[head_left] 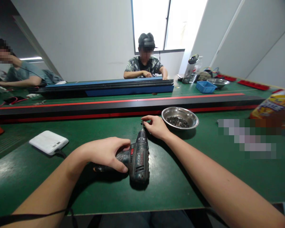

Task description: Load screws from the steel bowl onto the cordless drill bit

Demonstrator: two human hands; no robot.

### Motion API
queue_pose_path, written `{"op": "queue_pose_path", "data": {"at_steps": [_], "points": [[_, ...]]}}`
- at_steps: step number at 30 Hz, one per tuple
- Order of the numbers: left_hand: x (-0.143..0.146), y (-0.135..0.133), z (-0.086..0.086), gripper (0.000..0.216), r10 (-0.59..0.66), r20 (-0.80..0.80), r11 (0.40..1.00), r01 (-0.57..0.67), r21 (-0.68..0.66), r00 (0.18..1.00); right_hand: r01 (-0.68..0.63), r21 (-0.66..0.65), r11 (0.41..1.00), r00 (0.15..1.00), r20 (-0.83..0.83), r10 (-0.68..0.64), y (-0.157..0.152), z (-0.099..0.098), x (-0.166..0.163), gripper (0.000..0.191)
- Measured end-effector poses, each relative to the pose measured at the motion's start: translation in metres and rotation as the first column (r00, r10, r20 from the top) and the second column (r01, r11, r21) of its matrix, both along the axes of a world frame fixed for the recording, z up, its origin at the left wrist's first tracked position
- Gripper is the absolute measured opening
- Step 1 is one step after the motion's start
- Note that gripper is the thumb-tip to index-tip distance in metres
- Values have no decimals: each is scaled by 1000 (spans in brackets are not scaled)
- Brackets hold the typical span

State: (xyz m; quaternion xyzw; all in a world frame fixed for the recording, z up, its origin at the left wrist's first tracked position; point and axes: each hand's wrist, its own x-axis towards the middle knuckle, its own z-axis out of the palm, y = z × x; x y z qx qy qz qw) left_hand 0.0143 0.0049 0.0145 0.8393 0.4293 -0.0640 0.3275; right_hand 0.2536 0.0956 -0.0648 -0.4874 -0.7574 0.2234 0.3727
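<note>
A black cordless drill (139, 161) lies on its side on the green table, its bit pointing away from me. My left hand (109, 152) is wrapped round the drill's grip. At the drill's tip, the thumb and forefinger of my right hand (155, 126) pinch together by the thin bit (142, 125). Whether a small screw sits between those fingertips is too small to tell. Just right of my right hand stands a steel bowl (192, 122) with many small dark screws (178, 122) in it.
A long black and red bar (123, 106) crosses the table beyond my hands. Behind it lie blue and black profiles (130, 90), where a co-worker (144, 63) sits. A white power bank (48, 142) is at left, a blue basket (205, 87) at back right, a snack bag (275, 109) at right.
</note>
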Motion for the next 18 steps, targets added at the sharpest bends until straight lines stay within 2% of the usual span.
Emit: {"op": "queue_pose_path", "data": {"at_steps": [18], "points": [[1, -1, 1, 63, -6, -8, 1000, 7, 29, 1000, 3, -2, 1000, 1000, 18, -3, -1, 1, 0, 26]]}}
